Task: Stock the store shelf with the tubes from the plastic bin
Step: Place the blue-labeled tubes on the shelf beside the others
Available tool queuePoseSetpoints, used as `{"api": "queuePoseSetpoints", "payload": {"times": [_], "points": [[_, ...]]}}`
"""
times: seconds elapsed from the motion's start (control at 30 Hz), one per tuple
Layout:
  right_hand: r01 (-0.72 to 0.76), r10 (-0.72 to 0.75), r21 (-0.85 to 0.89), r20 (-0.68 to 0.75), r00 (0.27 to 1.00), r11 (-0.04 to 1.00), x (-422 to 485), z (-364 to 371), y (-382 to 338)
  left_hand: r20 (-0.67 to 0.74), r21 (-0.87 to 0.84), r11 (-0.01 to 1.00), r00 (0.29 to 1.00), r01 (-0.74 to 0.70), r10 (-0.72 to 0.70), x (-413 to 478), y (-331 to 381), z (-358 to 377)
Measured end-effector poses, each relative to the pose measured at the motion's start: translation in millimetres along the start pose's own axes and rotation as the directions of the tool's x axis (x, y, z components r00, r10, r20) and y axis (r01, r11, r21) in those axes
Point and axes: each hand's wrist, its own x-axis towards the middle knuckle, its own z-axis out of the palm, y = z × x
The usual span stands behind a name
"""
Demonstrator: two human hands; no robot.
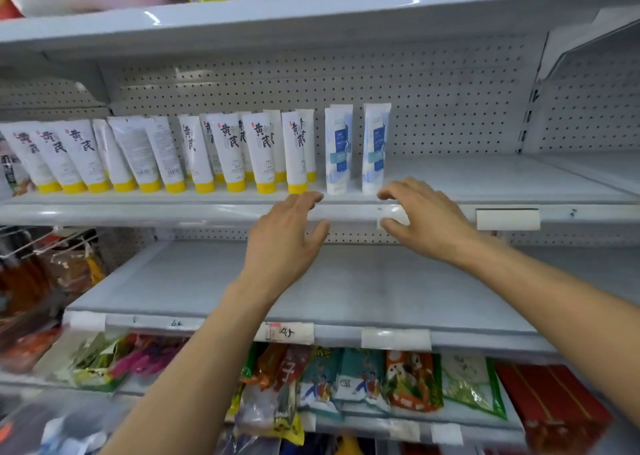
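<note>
Currently both hands are hovering with fingers loosely spread and gripping nothing, the left hand (284,236) and right hand (426,219) just in front of the shelf (485,180) edge. Two blue-and-white tubes (338,149) are standing upright there, caps down, long axes vertical. They are sitting just right of a row of yellow-capped tubes (258,149) on the same shelf.

Two bare forearms (194,361), bare left grip (282,236), bare right grip (426,219)
</note>
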Motion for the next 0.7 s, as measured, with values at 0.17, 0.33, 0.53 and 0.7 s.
{"api": "queuePoseSetpoints", "payload": {"times": [0.17,0.33,0.53,0.7], "points": [[0.116,-0.121,0.054,0.109,0.987,0.992,-50.4,6.8,-39.6,0.027,0.007,1.000,1.000,0.002,-0.002,-67.2,-22.3,-30.2],[0.186,-0.208,0.160,0.135,0.969,0.969,-59.1,29.4,-99.0,0.043,0.058,0.995,0.995,0.084,-0.087,-117.3,-65.0,-70.9],[0.316,-0.359,0.230,0.175,0.917,0.920,-27.4,79.0,-198.9,0.106,0.175,0.958,0.963,0.227,-0.248,-158.0,-153.6,-113.7],[0.381,-0.445,0.276,0.224,0.867,0.882,16.9,138.3,-304.8,0.194,0.292,0.895,0.896,0.336,-0.399,-186.2,-254.9,-147.0]]}}
